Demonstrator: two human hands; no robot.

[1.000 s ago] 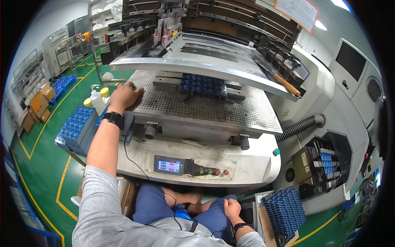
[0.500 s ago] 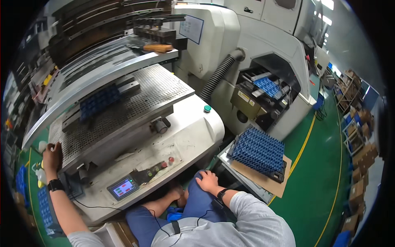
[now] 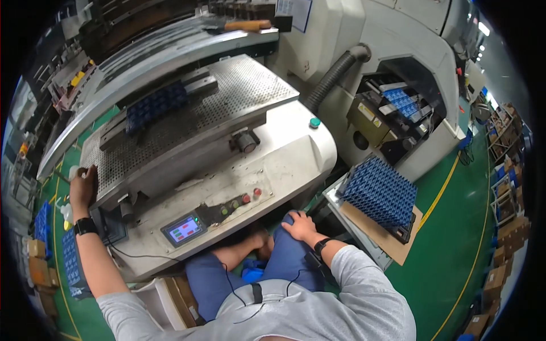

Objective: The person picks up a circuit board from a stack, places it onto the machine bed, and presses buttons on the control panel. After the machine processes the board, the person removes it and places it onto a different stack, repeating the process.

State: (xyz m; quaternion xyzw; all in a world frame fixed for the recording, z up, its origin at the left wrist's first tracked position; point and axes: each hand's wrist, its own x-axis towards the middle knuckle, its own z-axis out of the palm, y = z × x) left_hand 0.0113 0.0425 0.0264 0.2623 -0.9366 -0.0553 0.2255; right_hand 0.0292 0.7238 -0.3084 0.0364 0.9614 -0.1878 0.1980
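Observation:
My left hand (image 3: 83, 186) is at the left edge of a perforated metal table (image 3: 244, 77) on a white machine. Its fingers are curled beside a small whitish part; what they grip, if anything, is hidden. A blue patterned panel (image 3: 156, 105) lies on the perforated table between metal rails, below a raised metal frame (image 3: 142, 63). My right hand (image 3: 298, 225) rests on my right knee with its fingers spread, holding nothing. On the machine's front, a small touch screen (image 3: 185, 228) is lit, beside red buttons (image 3: 246, 198) and green ones.
To the right, a stack of blue panels (image 3: 381, 190) stands over cardboard (image 3: 364, 227) on a side stand. Behind it, another machine holds a blue panel (image 3: 401, 101) in its opening. An orange-handled tool (image 3: 247, 25) lies on the frame. Cardboard boxes (image 3: 506, 236) line the far right.
My view has shifted, so the machine and side stand appear further right and higher. My left hand stays at the table's left edge, and my right hand stays on the knee.

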